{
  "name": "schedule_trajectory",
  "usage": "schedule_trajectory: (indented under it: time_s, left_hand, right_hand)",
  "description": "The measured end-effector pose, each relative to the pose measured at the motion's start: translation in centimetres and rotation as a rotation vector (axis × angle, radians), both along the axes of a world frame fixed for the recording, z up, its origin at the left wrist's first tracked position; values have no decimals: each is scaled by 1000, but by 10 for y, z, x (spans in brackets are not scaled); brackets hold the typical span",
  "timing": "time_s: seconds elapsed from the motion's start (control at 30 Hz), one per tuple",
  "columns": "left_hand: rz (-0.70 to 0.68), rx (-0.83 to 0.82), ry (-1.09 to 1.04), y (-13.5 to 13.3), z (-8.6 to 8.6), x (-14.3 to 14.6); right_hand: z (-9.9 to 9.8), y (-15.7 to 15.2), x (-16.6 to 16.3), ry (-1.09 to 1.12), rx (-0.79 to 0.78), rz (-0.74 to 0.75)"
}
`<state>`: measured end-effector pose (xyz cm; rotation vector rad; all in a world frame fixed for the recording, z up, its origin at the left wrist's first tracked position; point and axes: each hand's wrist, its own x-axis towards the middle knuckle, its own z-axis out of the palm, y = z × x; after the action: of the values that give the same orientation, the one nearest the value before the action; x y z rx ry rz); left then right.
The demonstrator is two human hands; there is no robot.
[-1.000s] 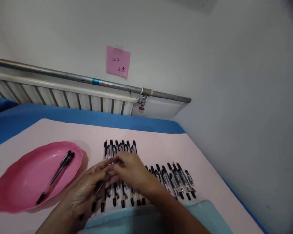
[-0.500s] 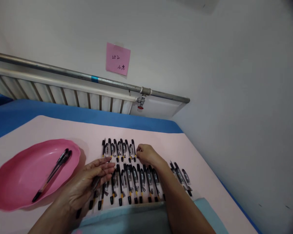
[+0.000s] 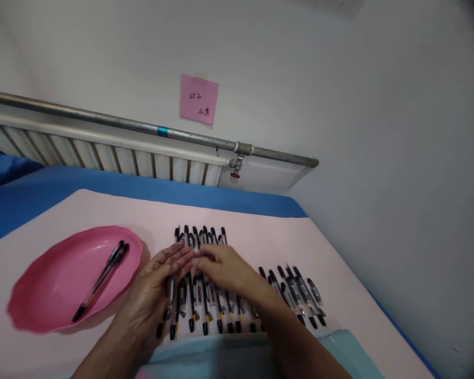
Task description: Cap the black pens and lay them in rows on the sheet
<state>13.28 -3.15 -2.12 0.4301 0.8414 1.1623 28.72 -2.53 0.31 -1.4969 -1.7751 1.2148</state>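
Note:
Several black-capped clear pens (image 3: 193, 310) lie in rows on the pink mat, with small metal pieces beside many of them. Palm up over the left part of the rows, my left hand (image 3: 158, 276) has its fingers stretched out and slightly cupped. My right hand (image 3: 223, 268) meets its fingertips from the right, thumb and fingers pinched together. Whatever is in that pinch is blurred and too small to name. Both hands hide part of the rows beneath them.
A pink oval dish (image 3: 43, 295) on the left holds a few black pens (image 3: 102, 273). Light blue cloth (image 3: 205, 350) lies along the near side. Behind the blue-edged table run a metal pipe (image 3: 118, 122) and a radiator (image 3: 142, 163); a wall (image 3: 398, 184) stands right.
My right hand has come left and nearer from the far row's right end to my left fingertips. The whole view has shifted slightly, so the table appears further right.

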Motion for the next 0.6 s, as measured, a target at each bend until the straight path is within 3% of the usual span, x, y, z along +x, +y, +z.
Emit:
schedule_trajectory:
  time_s: [0.07,0.13,0.3,0.4,0.53,0.6]
  left_hand:
    - [62,31,29,-2,0,1]
    - [110,63,76,-5,0,2]
    - [138,128,187,-12,6,4]
    - [122,162,248,-9,5,0]
    - [137,179,215,2,-4,-12]
    - [116,165,200,5,-6,-16]
  right_hand:
    - [-1,-13,-23,191,-83,76]
    - [-6,-22,-41,304,-163,45]
    - [-14,-22,-52,351,-264,-33]
    - [-13,-9,-29,294,-172,-62]
    - [-21,21,26,-13,118,-425]
    - [-33,34,50,-219,155,-536]
